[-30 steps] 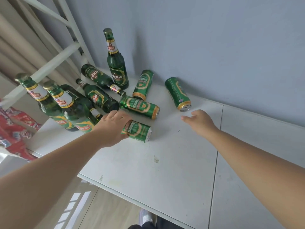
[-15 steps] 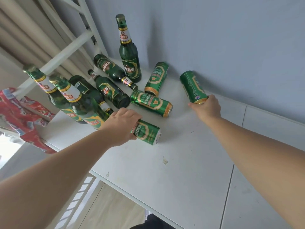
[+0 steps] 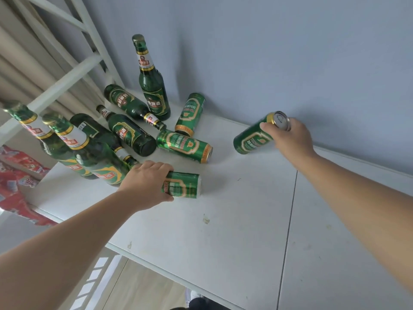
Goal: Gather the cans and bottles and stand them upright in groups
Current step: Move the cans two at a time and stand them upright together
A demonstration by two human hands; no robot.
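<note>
We worked on a white table point(image 3: 223, 231) against a blue wall point(image 3: 290, 52). Left hand point(image 3: 147, 182) gripped a lying can point(image 3: 183, 185); right hand point(image 3: 288, 139), at two o'clock, clutched a tilted can point(image 3: 252, 139).

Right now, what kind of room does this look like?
Probably a home or dorm room, though that's a guess: a white table against a plain blue-grey wall, a white ladder-like frame, beige curtains, and wood flooring.

Our left hand point(image 3: 148, 181) hides the near end of the can point(image 3: 182, 185) it grips, and that can's far end blurs white. The leftmost bottle point(image 3: 33, 128) is blurred at its cap. The red packaging point(image 3: 16, 180) is cut off at the left edge.
</note>
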